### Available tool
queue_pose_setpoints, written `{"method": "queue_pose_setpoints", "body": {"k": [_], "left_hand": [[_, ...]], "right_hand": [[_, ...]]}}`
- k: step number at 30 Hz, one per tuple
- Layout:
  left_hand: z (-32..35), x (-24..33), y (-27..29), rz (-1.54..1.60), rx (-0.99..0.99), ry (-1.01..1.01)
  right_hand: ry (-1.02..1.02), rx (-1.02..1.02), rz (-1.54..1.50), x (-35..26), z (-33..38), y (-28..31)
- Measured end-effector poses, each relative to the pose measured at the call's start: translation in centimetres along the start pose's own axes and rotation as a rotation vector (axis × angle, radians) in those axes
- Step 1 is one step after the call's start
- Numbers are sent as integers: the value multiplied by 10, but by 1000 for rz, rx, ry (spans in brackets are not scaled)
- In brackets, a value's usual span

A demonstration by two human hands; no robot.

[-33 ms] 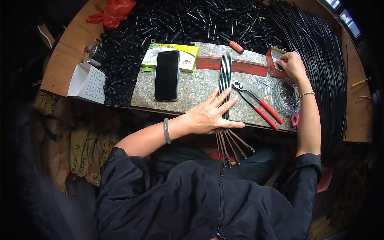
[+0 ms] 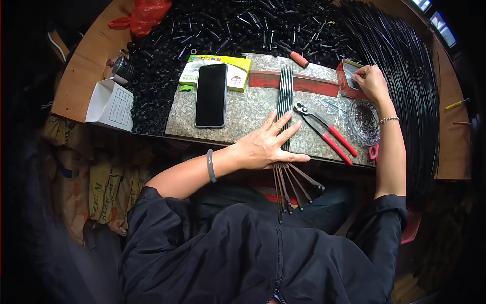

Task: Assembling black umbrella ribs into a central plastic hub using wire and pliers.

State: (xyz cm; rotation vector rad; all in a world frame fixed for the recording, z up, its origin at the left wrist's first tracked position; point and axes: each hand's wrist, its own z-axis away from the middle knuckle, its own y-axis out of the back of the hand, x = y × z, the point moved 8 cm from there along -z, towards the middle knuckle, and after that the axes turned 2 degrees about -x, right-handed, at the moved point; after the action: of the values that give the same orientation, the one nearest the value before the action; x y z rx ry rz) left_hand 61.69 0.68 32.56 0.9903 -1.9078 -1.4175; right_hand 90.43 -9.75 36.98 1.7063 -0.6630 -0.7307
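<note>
1. Speckled grey stone slab (image 2: 238,121): lies flat on the bench before the person; we take it as a firm base.
2. Dense sheaf of long, thin black rods (image 2: 410,91): along the right side; we judge it is placed within easy reach.
3. Row of slim dark rods (image 2: 286,93): side by side on the slab under the left hand, near ends fanning beyond its front edge.
4. Long, narrow red strip (image 2: 316,87): runs crosswise at the rods' far ends, perhaps helping us line them up.
5. Red-handled metal pliers (image 2: 336,135): right of the rods, handles parted and towards the person, convenient for pickup.
6. Left hand (image 2: 268,144): palm down, fingers spread wide across the rods, apparently keeping them aligned.
7. Right hand (image 2: 372,83): fingertips drawn together at the mouth of a red rectangular tin (image 2: 348,91); we cannot tell whether they hold anything.
</note>
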Motion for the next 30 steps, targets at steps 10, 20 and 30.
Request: {"method": "queue_pose_setpoints", "body": {"k": [10,20,30], "left_hand": [[1,0,-2,31,-25,2],[0,1,4,-28,-7,-4],[1,-1,-2,-11,-33,-9]], "right_hand": [[202,-86,-500,-108,-10,-34],[80,-322,-725,-107,-21,-77],[91,-342,-747,-109,-23,-81]]}}
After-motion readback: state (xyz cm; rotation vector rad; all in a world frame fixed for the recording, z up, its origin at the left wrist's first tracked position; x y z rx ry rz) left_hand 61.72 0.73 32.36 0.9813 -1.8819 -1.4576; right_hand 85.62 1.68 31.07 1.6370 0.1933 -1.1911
